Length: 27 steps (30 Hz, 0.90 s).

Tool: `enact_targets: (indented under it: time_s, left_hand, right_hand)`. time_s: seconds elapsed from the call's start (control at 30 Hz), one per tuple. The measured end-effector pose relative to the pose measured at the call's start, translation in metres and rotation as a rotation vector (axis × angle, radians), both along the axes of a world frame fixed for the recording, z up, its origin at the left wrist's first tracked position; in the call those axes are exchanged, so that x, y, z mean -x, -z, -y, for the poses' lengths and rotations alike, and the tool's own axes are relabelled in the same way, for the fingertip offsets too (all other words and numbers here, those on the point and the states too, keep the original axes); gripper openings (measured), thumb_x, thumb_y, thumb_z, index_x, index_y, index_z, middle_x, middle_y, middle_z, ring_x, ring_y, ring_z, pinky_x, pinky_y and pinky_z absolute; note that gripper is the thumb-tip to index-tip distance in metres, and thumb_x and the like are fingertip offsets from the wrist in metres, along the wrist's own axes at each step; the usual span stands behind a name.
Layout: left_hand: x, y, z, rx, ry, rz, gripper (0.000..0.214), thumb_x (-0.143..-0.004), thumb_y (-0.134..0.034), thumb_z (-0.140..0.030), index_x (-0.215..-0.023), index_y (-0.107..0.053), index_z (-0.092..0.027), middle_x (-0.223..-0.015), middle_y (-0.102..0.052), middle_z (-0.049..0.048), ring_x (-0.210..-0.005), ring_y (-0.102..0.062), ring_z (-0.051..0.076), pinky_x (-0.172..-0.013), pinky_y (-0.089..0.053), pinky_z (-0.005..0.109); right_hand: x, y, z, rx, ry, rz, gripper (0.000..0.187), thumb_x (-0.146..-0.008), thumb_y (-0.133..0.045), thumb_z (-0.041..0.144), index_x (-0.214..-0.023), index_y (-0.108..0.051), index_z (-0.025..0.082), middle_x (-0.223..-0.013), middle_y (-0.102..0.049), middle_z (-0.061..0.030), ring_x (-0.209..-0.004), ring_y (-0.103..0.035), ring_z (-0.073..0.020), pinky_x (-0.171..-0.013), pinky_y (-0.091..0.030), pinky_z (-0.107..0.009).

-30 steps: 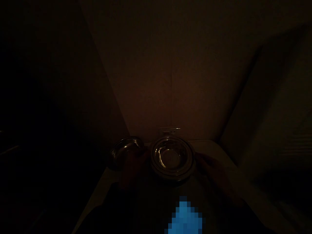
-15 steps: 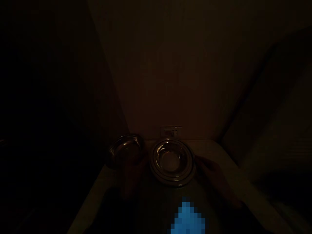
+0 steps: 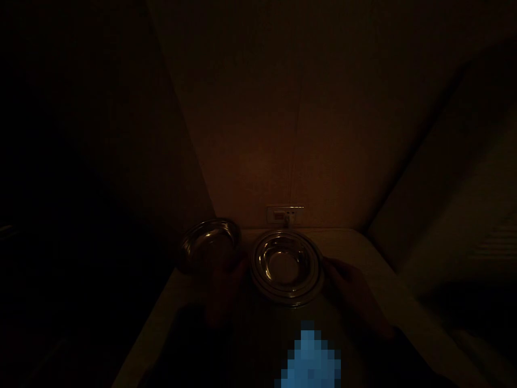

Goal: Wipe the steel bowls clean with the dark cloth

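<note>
The scene is very dark. A stack of shiny metal bowls (image 3: 285, 295) with wide rims sits on the table near the wall. At its right side, my right hand (image 3: 351, 283) has its fingers closed at the rim. To the left, another metal bowl (image 3: 208, 229) is tilted above the table's left corner. My left hand (image 3: 222, 283) is closed on the near side of this bowl, its fingers mostly lost in shadow. The left hand's upper edge comes close to the stack's left rim; whether they touch is unclear.
A light-topped table (image 3: 149, 328) with a rounded far corner meets the wall (image 3: 258, 161). A socket plate (image 3: 285, 214) is set low in the wall behind the stack. A bright blue pixelated patch (image 3: 311, 358) covers the near middle. A dark slanted panel (image 3: 428, 161) stands at right.
The picture is slightly brighter and the view has shifted a little. Both hands and the bowls keep nearly the same places.
</note>
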State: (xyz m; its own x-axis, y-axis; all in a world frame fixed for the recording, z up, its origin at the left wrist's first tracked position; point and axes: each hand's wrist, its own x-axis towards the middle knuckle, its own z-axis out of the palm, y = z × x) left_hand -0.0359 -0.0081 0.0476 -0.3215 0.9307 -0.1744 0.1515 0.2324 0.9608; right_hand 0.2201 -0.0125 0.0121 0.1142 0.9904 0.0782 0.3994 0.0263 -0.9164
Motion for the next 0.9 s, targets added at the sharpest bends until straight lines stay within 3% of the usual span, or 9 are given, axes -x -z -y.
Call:
enact_targets:
  time_s: [0.23, 0.67, 0.9]
  left_hand:
    - [0.000, 0.003, 0.001, -0.005, 0.038, -0.046, 0.035, -0.078, -0.066, -0.032, -0.108, -0.071, -0.014, -0.117, -0.071, 0.0105, -0.111, -0.064, 0.028, -0.099, -0.047, 0.041]
    - [-0.006, 0.001, 0.005, -0.013, 0.082, -0.101, 0.033, -0.083, -0.061, -0.030, -0.109, -0.070, -0.012, -0.115, -0.072, 0.0106, -0.108, -0.067, 0.025, -0.095, -0.050, 0.037]
    - [-0.006, 0.011, 0.003, -0.016, 0.122, -0.146, 0.039, -0.084, -0.060, -0.036, -0.113, -0.069, -0.013, -0.121, -0.069, 0.0108, -0.115, -0.063, 0.025, -0.100, -0.046, 0.036]
  right_hand:
    - [0.000, 0.008, 0.000, -0.009, -0.013, -0.006, 0.049, -0.085, -0.050, 0.054, -0.104, -0.075, 0.017, -0.106, -0.074, -0.0103, -0.101, -0.067, -0.0329, -0.091, -0.052, -0.046]
    - [0.001, 0.012, 0.002, -0.004, 0.008, 0.047, 0.050, -0.088, -0.048, 0.052, -0.115, -0.070, 0.015, -0.117, -0.070, -0.0114, -0.108, -0.064, -0.0308, -0.096, -0.048, -0.045]
    - [0.002, 0.006, 0.006, -0.012, 0.011, 0.103, 0.051, -0.090, -0.044, 0.051, -0.114, -0.070, 0.015, -0.117, -0.070, -0.0130, -0.107, -0.065, -0.0299, -0.095, -0.048, -0.044]
